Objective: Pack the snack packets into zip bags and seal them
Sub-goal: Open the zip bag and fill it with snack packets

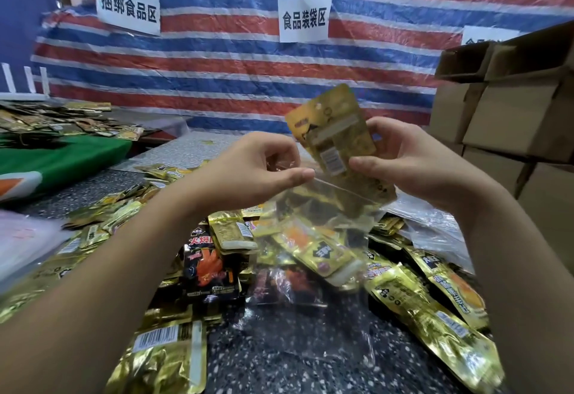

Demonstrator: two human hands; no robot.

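My right hand point(413, 157) grips a gold snack packet point(335, 132), tilted, with its lower end inside the mouth of a clear zip bag point(313, 272). My left hand point(257, 169) pinches the bag's top edge at its left side and holds it up over the table. Through the clear plastic I see gold packets; I cannot tell which lie inside the bag and which lie under it. Loose gold packets point(435, 303) and a black packet point(208, 272) are heaped below on the dark speckled table point(279, 356).
Stacked cardboard boxes point(509, 114) stand at the right. A striped red, white and blue tarp point(236, 61) with paper signs hangs behind the table. At the left lie a green cloth point(62, 157) and more packets point(52, 120). Clear plastic bags point(25, 238) lie at the left edge.
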